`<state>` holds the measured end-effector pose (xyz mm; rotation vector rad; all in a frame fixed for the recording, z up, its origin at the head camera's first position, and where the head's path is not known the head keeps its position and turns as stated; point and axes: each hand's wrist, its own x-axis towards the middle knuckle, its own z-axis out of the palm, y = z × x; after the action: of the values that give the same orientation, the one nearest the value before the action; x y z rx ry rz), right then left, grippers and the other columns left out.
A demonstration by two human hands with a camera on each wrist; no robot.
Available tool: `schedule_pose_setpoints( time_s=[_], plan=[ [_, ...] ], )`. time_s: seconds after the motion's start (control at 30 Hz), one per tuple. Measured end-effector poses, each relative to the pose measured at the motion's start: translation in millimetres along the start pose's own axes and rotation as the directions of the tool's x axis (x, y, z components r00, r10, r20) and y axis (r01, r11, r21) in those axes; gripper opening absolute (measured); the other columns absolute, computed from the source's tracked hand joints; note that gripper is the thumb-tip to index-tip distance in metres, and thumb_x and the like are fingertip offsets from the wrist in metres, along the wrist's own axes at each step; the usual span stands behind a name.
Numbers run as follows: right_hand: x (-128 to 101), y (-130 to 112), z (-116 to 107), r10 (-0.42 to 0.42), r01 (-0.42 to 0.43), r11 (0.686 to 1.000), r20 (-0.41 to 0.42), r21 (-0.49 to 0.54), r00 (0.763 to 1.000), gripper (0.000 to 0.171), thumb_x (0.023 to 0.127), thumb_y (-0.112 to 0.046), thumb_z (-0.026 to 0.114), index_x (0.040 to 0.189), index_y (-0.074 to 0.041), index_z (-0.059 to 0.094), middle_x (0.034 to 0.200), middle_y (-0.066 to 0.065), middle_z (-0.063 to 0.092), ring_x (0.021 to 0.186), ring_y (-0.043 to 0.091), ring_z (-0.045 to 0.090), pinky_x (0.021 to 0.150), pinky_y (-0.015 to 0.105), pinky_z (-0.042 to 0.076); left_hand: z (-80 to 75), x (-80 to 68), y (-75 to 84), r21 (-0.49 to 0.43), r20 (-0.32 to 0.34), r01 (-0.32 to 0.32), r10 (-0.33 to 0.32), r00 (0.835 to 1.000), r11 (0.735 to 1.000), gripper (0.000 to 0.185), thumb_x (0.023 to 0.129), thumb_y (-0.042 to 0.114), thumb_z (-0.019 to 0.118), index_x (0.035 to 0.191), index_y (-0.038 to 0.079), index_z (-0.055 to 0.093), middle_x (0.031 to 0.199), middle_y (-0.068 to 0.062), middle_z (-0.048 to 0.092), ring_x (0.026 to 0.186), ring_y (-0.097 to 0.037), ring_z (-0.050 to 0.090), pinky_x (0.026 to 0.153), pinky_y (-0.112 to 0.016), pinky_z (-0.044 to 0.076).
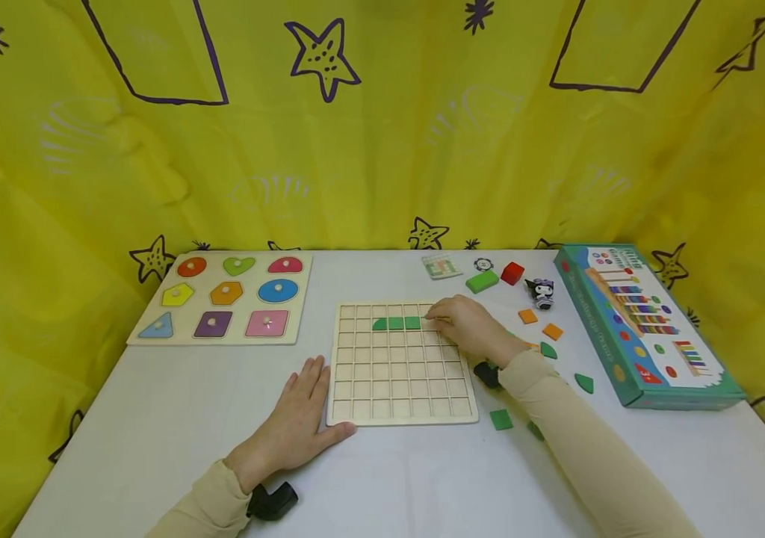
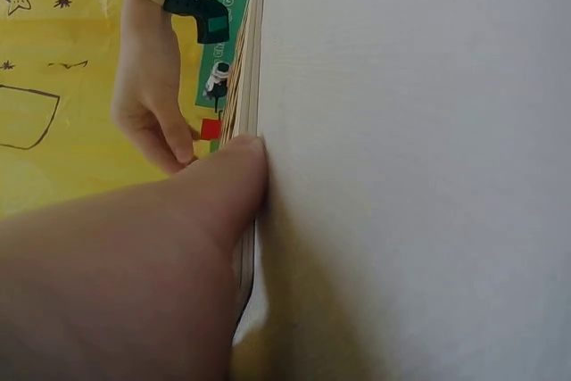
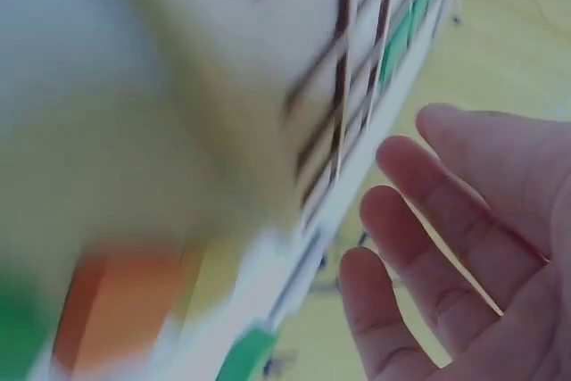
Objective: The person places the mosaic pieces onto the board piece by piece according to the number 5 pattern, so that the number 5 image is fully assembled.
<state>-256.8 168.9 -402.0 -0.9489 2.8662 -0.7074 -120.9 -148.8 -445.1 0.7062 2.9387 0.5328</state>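
Note:
A pale wooden grid board (image 1: 399, 370) lies flat on the table. In its second row from the back sits a short run of green tiles (image 1: 396, 323), the leftmost one with a rounded corner. My left hand (image 1: 291, 418) rests flat at the board's near left corner, fingers along the left edge and thumb (image 2: 236, 162) on the front edge. Over the board's far right part is my right hand (image 1: 466, 325), its fingertips just right of the green run. The right wrist view shows its fingers (image 3: 437, 283) loosely spread with nothing visible between them.
Right of the board lie loose green (image 1: 500, 419) and orange tiles (image 1: 553, 331), a green block (image 1: 482, 281), a red block (image 1: 512, 273) and a small figurine (image 1: 541, 293). A toy box (image 1: 651, 329) stands far right. A shape puzzle (image 1: 187, 299) lies back left.

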Motion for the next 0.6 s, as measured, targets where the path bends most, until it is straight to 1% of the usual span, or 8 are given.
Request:
schedule_pose_setpoints(
  time_s=[0.1,0.17,0.27,0.33,0.47,0.53,0.6],
  plan=[
    [-16,16,-14,0.083,-0.082,0.996,-0.032,0.027,0.996,0.022,0.095,-0.003,0.063,0.114,0.002,0.071,0.113,0.014,0.068,0.110,0.035,0.058,0.096,0.051,0.043,-0.5,-0.2,0.4,0.002,0.007,0.000,0.000,1.000,1.000,0.099,0.093,0.064,0.050,0.148,-0.014,0.023,0.156,-0.029,0.014,0.145,-0.041,0.006,0.112,-0.058,0.012],
    [-28,27,-24,0.148,-0.146,0.988,-0.037,0.040,0.988,0.023,0.095,-0.002,0.062,0.115,0.004,0.070,0.111,0.016,0.068,0.107,0.035,0.059,0.093,0.052,0.044,-0.6,0.3,0.5,0.004,0.008,0.000,0.000,1.000,1.000,0.099,0.093,0.063,0.050,0.148,-0.014,0.022,0.156,-0.029,0.013,0.145,-0.041,0.006,0.112,-0.058,0.011],
    [-44,43,-35,0.239,-0.238,0.971,-0.023,0.026,0.971,0.023,0.094,-0.005,0.062,0.115,0.005,0.069,0.104,0.015,0.068,0.095,0.030,0.059,0.085,0.047,0.047,0.2,-0.6,-0.7,0.009,0.004,-0.004,0.004,1.000,1.000,0.098,0.093,0.062,0.051,0.147,-0.015,0.022,0.156,-0.029,0.013,0.145,-0.041,0.006,0.112,-0.058,0.012],
    [-53,50,-39,0.281,-0.281,0.960,-0.003,0.012,0.960,0.024,0.093,-0.009,0.066,0.112,0.005,0.070,0.096,0.011,0.068,0.086,0.026,0.058,0.078,0.043,0.048,1.0,-1.3,-1.6,0.008,0.000,-0.010,0.010,1.000,1.000,0.098,0.093,0.062,0.051,0.147,-0.015,0.023,0.156,-0.029,0.013,0.145,-0.042,0.006,0.112,-0.058,0.012],
    [-66,54,-42,0.335,-0.336,0.942,0.073,-0.005,0.939,0.033,0.089,-0.023,0.074,0.105,0.005,0.068,0.085,0.006,0.063,0.077,0.022,0.054,0.070,0.038,0.046,2.0,-1.1,-2.9,0.008,-0.008,-0.028,0.028,1.000,1.000,0.097,0.094,0.062,0.050,0.147,-0.015,0.023,0.156,-0.030,0.013,0.144,-0.043,0.006,0.111,-0.059,0.012],
    [-69,54,-41,0.342,-0.342,0.939,0.094,-0.019,0.935,0.035,0.087,-0.025,0.076,0.101,0.005,0.066,0.079,0.005,0.058,0.074,0.021,0.052,0.067,0.036,0.044,2.5,-0.3,-3.4,0.014,-0.014,-0.037,0.038,0.999,0.999,0.097,0.094,0.061,0.050,0.147,-0.016,0.023,0.155,-0.031,0.014,0.144,-0.043,0.006,0.111,-0.060,0.013],
    [-69,54,-39,0.347,-0.346,0.938,0.110,-0.028,0.931,0.033,0.087,-0.024,0.076,0.099,0.004,0.064,0.076,0.005,0.053,0.072,0.022,0.049,0.065,0.035,0.040,2.8,0.2,-3.9,0.021,-0.016,-0.042,0.042,0.999,0.999,0.096,0.094,0.060,0.051,0.146,-0.016,0.023,0.155,-0.031,0.014,0.144,-0.043,0.006,0.111,-0.059,0.013]
  ],
)
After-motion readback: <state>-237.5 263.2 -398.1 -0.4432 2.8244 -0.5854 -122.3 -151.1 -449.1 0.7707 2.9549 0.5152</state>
